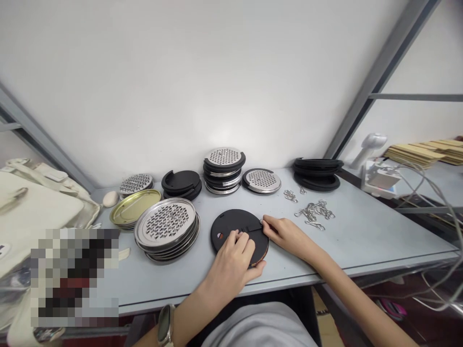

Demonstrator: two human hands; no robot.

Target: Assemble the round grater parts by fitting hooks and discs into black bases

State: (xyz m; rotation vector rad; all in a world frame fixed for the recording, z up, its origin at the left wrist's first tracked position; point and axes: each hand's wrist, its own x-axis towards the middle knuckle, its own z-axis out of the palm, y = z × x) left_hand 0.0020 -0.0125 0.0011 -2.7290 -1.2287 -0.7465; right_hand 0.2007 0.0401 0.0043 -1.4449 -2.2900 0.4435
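A round black plastic case (231, 219) lies flat on the grey table in front of me, with a small orange-and-white mark and a slot on its upper face. My left hand (235, 255) grips it at the near edge, with curled fingers on top and the thumb by the rim. At its right edge my right hand (280, 233) pinches a small wire hook (261, 221), mostly hidden by the fingers. To the right of that hand lies a loose pile of metal wire hooks (316, 210). A stack of round metal grater plates (168, 224) stands left of the case.
Behind stand gold lids (135, 207), black cases (183, 183), a mixed grater stack (224, 168), a single grater (263, 180) and black rings (317, 173). At the right are a white handheld scanner (372, 142) and cables. Cream bags (39, 202) crowd the left.
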